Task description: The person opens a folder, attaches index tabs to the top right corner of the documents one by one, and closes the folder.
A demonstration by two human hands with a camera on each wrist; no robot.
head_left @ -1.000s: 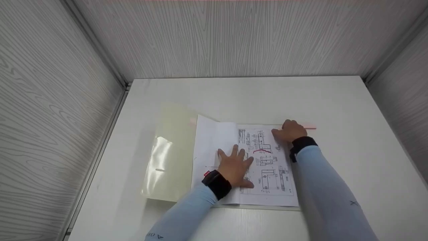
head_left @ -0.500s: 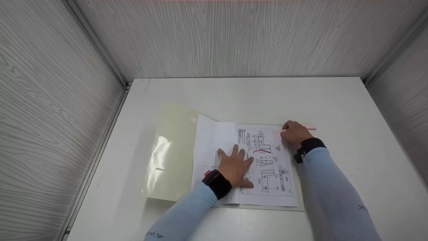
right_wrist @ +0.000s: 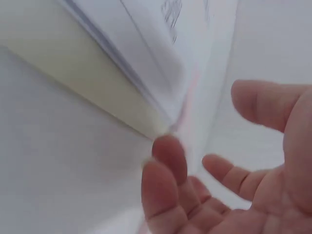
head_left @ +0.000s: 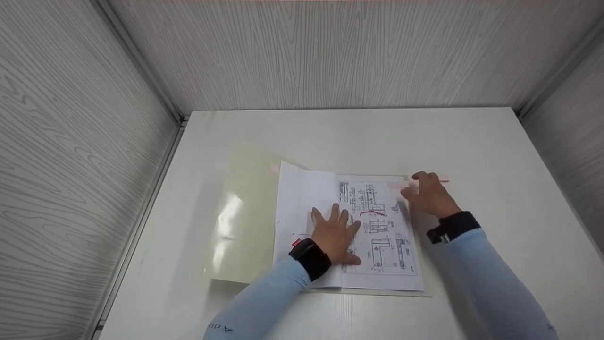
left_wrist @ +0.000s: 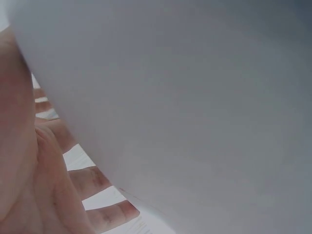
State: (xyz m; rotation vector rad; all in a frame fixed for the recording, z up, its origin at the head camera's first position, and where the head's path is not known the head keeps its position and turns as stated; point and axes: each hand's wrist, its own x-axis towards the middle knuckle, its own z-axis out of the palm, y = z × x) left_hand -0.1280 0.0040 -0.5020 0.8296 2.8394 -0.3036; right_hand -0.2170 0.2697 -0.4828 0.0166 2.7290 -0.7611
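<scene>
My left hand lies with fingers spread on a stack of white paper, across the edge of the turned-over sheets and a printed page of technical drawings with a red line. In the left wrist view a pale sheet covers part of the fingers. My right hand is at the top right corner of the page, thumb and fingers apart with nothing pinched. A pale pink strip passes behind it and over the page corner. The papers sit in an opened translucent yellowish folder.
The folder's cover is turned over to the left, tilted up from the white table and glossy with reflections. Wood-grain panels close off the back and both sides of the table.
My right hand has drawn back to the right from the page corner and its fingers have spread, showing more of the pink strip. My left hand has stayed on the papers.
</scene>
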